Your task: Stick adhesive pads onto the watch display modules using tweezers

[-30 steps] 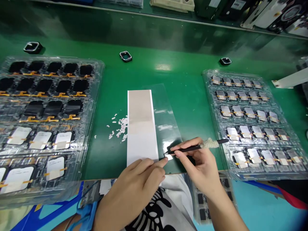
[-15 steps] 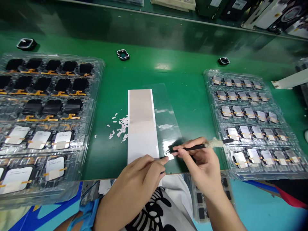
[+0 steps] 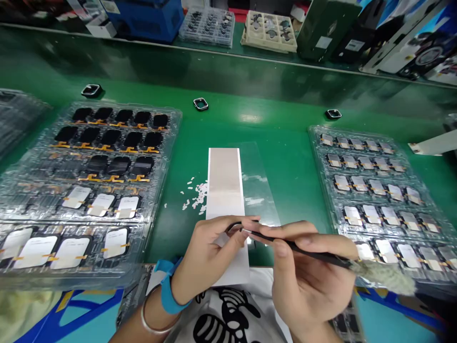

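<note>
Pinching thin dark piece [image 3: 233, 224] in closed grip of left hand [image 3: 207, 252], over paper strip [image 3: 224, 171] — presumably steadying it. Holding slim black tool [image 3: 330, 258] in closed grip of right hand [image 3: 310, 271], angled toward piece — probably for fine control.

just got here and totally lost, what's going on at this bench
A person's left hand holds a small dark part. The right hand holds a black tool, its tip close to that part. Beyond the hands lie a white strip and a clear sheet, with white bits left of the strip. Trays of panels flank them.
</note>
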Available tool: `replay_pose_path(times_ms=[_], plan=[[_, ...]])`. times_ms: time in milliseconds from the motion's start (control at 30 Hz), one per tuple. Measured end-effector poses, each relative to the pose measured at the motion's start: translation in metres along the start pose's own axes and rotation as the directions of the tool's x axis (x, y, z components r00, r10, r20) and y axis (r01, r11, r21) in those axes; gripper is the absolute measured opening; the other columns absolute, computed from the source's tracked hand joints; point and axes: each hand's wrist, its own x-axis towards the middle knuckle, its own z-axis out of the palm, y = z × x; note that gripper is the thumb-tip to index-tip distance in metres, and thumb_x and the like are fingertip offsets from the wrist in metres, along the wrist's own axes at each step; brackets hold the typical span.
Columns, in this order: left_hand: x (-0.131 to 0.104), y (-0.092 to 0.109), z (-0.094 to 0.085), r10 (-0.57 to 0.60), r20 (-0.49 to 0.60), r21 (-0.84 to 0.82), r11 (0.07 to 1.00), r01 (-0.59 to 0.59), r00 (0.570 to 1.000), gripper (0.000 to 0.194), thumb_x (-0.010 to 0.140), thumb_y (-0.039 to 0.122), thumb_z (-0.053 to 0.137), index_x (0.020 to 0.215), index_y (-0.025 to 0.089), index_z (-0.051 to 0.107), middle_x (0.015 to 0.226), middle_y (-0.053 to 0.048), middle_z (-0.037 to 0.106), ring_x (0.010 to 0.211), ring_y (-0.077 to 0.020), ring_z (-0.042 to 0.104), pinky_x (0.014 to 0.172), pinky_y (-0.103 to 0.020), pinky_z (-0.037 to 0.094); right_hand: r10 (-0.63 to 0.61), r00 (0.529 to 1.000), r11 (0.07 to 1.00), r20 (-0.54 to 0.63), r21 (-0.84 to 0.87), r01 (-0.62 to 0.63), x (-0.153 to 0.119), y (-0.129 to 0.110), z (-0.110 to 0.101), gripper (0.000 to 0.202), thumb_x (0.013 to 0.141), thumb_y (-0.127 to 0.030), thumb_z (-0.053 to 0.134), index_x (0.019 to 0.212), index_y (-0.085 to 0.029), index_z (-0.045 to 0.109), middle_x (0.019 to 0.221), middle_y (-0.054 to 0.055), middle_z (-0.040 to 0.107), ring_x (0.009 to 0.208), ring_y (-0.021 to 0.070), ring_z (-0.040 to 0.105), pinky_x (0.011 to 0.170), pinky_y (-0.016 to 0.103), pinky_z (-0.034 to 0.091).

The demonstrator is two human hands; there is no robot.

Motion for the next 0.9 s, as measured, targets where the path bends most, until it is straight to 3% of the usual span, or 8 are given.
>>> replay_pose_path(times_ms=[133, 233, 567, 900], plan=[[-0.002, -0.004, 0.002, 0.072, -0.045, 0.127, 0.99, -0.066, 0.996, 0.036, 0.097, 0.016, 0.052, 0.13, 0.021, 0.065, 0.094, -0.005, 0.077, 0.073, -0.0138, 0.068, 0.069, -0.024, 0.057, -0.026, 1.0, 1.0, 0.016, 0.003, 0.026, 0.0, 0.009, 0.006, 0.025, 0.093, -0.004, 0.056, 0.103, -0.026, 0.049, 0.091, 0.002, 0.071, 0.091, 0.0194, 0.076, 0.076, 0.038, 0.07], [-0.001, -0.005, 0.004, 0.105, -0.02, 0.202, 0.974, -0.098, 0.994, 0.044, 0.1, 0.014, 0.044, 0.142, 0.02, 0.054, 0.09, -0.004, 0.07, 0.07, -0.0132, 0.063, 0.066, -0.023, 0.053, -0.014, 1.0, 0.999, 0.004, -0.029, 0.014, -0.002, 0.012, 0.011, 0.023, 0.094, -0.006, 0.056, 0.101, -0.026, 0.048, 0.091, 0.001, 0.071, 0.09, 0.0196, 0.076, 0.078, 0.042, 0.07], [0.001, -0.009, 0.006, 0.107, -0.004, 0.245, 0.964, -0.103, 0.994, 0.053, 0.097, 0.007, 0.04, 0.149, 0.021, 0.045, 0.086, -0.001, 0.058, 0.07, -0.0129, 0.056, 0.063, -0.024, 0.045, -0.021, 0.999, 1.0, -0.047, -0.018, 0.02, -0.015, 0.017, 0.015, 0.029, 0.093, -0.002, 0.054, 0.106, -0.027, 0.049, 0.093, 0.003, 0.069, 0.093, 0.0195, 0.075, 0.086, 0.046, 0.068], [-0.001, -0.007, 0.004, 0.078, 0.044, 0.15, 0.985, -0.083, 0.996, 0.053, 0.101, 0.017, 0.038, 0.155, 0.02, 0.035, 0.095, -0.004, 0.058, 0.082, -0.0167, 0.057, 0.073, -0.029, 0.047, -0.006, 0.996, 0.998, -0.086, -0.065, 0.0, -0.012, 0.02, 0.018, 0.024, 0.093, -0.006, 0.056, 0.102, -0.027, 0.048, 0.089, 0.0, 0.07, 0.089, 0.0182, 0.076, 0.083, 0.042, 0.069]])
